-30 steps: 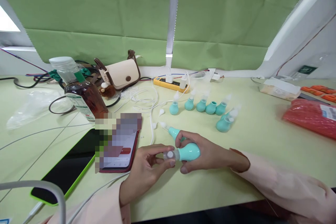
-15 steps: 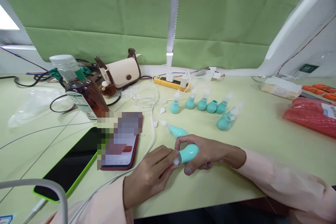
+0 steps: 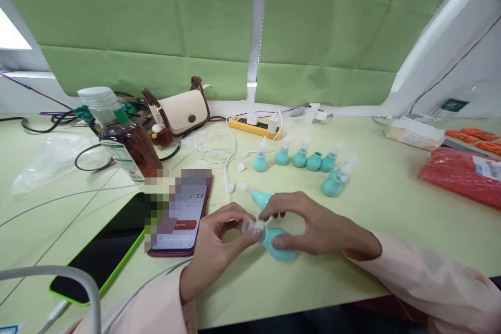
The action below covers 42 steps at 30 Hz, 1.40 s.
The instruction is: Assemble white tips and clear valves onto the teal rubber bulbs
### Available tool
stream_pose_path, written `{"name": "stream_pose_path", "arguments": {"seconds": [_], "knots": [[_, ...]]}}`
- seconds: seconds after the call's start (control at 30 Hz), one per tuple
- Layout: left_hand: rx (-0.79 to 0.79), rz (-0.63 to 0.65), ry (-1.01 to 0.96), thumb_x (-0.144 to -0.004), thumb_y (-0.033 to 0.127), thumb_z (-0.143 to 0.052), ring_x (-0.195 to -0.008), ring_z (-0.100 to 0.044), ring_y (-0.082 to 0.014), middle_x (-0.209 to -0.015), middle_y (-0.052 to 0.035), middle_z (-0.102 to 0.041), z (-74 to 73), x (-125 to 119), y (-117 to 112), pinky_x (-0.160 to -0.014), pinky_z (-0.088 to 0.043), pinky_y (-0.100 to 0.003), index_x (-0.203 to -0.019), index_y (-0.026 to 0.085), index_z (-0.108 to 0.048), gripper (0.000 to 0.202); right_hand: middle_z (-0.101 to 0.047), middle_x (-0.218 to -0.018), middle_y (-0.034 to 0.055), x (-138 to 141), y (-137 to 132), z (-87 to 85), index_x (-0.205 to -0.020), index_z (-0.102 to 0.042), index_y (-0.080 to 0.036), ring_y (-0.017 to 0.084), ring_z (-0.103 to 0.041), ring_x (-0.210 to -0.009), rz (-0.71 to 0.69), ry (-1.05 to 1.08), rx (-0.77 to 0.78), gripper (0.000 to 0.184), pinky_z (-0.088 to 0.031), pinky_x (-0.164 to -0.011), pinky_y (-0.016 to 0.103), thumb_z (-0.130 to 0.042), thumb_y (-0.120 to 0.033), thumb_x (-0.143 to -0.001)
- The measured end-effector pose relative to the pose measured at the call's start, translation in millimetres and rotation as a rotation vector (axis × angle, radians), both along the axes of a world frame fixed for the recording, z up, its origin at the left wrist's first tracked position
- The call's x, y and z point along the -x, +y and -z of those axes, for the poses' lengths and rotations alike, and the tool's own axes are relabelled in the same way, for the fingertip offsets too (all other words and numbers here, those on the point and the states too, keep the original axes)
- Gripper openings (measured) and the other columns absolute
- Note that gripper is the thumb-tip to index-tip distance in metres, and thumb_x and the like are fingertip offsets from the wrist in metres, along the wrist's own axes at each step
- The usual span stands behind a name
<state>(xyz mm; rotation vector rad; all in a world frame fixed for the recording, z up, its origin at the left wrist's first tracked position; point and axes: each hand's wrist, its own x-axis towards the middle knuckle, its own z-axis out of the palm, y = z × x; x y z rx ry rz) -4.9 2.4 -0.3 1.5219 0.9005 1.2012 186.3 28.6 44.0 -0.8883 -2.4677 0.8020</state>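
The right hand [image 3: 319, 227] has loosened, fingers lifted from the teal bulb [image 3: 282, 254], now tilted beneath it. The clear collar [image 3: 250, 225] in the left hand [image 3: 217, 248] is exposed again.

Scene bright overall — light mostly flat and diffuse. Upper-left window [image 3: 13, 28] blown out to white; green blind [image 3: 156, 10] evenly lit, creases readable. Shadows soft and faint on the worktop [image 3: 242, 292] under the hands [image 3: 217, 248]. Small highlights on the amber bottle [image 3: 131, 146]. Teal bulb [image 3: 279, 248] smeared by motion blur. Wide-angle stretch at the sides — window frame leans hard. Pixel mosaic covers part of the red-cased phone [image 3: 182, 237].
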Motion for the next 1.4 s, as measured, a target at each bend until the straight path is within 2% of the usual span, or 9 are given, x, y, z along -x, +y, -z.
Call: {"name": "stream_pose_path", "arguments": {"seconds": [0.13,0.23,0.37,0.5,0.63,0.73,0.83,1.0,1.4], "knots": [[-0.179,-0.014,0.219,-0.079,0.021,-0.051,-0.08,-0.054,-0.0156,-0.084,-0.0041,-0.059,3.2,0,-10,-0.071,-0.042,-0.026,-0.083,0.017,-0.054,0.007,-0.059,-0.087,0.0054,5,19,-0.3,-0.093,-0.055,-0.016,0.014,-0.053,-0.074,0.13,0.073,-0.142,0.023,-0.044,-0.067,0.027,-0.045,-0.033,-0.081],[-0.242,0.014,0.323,-0.084,0.022,-0.041,-0.078,-0.055,-0.0144,-0.086,-0.0033,-0.06,8.3,3,-15,-0.068,-0.041,-0.024,-0.092,0.02,-0.048,0.01,-0.057,-0.091,0.0078,22,38,5.7,-0.101,-0.054,-0.016,0.019,-0.05,-0.084,0.135,-0.145,-0.369,0.025,-0.042,-0.071,0.032,-0.047,-0.029,-0.08],[-0.399,0.037,0.441,-0.079,0.032,-0.05,-0.067,-0.05,-0.0144,-0.073,-0.0015,-0.054,9.8,3,-12,-0.062,-0.039,-0.024,-0.079,0.018,-0.049,0.014,-0.05,-0.102,0.0135,56,62,25.4,-0.104,-0.053,-0.013,0.028,-0.042,-0.094,0.137,-0.458,-0.494,0.034,-0.042,-0.067,0.036,-0.053,-0.028,-0.074],[-0.265,0.111,0.497,-0.08,0.032,-0.049,-0.07,-0.049,-0.0139,-0.075,-0.001,-0.053,4.2,0,-9,-0.064,-0.038,-0.023,-0.077,0.018,-0.05,0.015,-0.05,-0.099,0.0125,75,74,37.6,-0.09,-0.057,-0.014,0.027,-0.041,-0.094,0.144,-0.532,-0.475,0.021,-0.042,-0.064,0.034,-0.049,-0.028,-0.078],[-0.133,0.18,0.546,-0.086,0.032,-0.035,-0.066,-0.047,-0.013,-0.072,0.0016,-0.051,2.3,-1,-13,-0.063,-0.037,-0.024,-0.087,0.021,-0.045,0.015,-0.057,-0.088,0.0096,60,64,22.8,-0.089,-0.056,-0.012,0.022,-0.048,-0.086,0.078,-0.373,-0.524,0.02,-0.041,-0.068,0.034,-0.05,-0.027,-0.079],[-0.051,0.088,0.532,-0.085,0.036,-0.034,-0.062,-0.045,-0.0135,-0.067,0.0026,-0.046,2.9,3,-18,-0.06,-0.037,-0.024,-0.093,0.021,-0.038,0.017,-0.06,-0.075,0.0058,33,47,4.0,-0.086,-0.059,-0.012,0.015,-0.053,-0.069,-0.013,-0.1,-0.459,0.02,-0.041,-0.063,0.028,-0.054,-0.029,-0.077],[-0.06,0.082,0.521,-0.085,0.035,-0.033,-0.062,-0.045,-0.0138,-0.066,0.0022,-0.047,0.5,5,-19,-0.06,-0.036,-0.024,-0.094,0.02,-0.037,0.017,-0.057,-0.059,0.0005,8,31,-6.0,-0.077,-0.062,-0.012,0.009,-0.05,-0.052,-0.067,0.128,-0.197,0.02,-0.041,-0.052,0.022,-0.064,-0.03,-0.068],[-0.174,0.172,0.588,-0.084,0.031,-0.039,-0.056,-0.044,-0.0112,-0.061,0.0025,-0.05,-4.3,3,-13,-0.056,-0.034,-0.022,-0.08,0.018,-0.052,0.019,-0.057,-0.058,0.0007,-9,16,4.9,-0.081,-0.066,-0.011,0.008,-0.049,-0.049,-0.153,0.215,0.089,0.021,-0.041,-0.048,0.021,-0.069,-0.022,-0.063],[-0.225,0.211,0.713,-0.084,0.034,-0.041,-0.054,-0.045,-0.011,-0.058,0.0018,-0.055,-0.5,1,-11,-0.055,-0.032,-0.022,-0.08,0.018,-0.06,0.025,-0.049,-0.056,-0.0002,-8,6,11.7,-0.084,-0.066,-0.012,0.007,-0.041,-0.048,-0.221,0.024,-0.124,0.025,-0.032,-0.046,0.02,-0.055,-0.033,-0.077]]}}
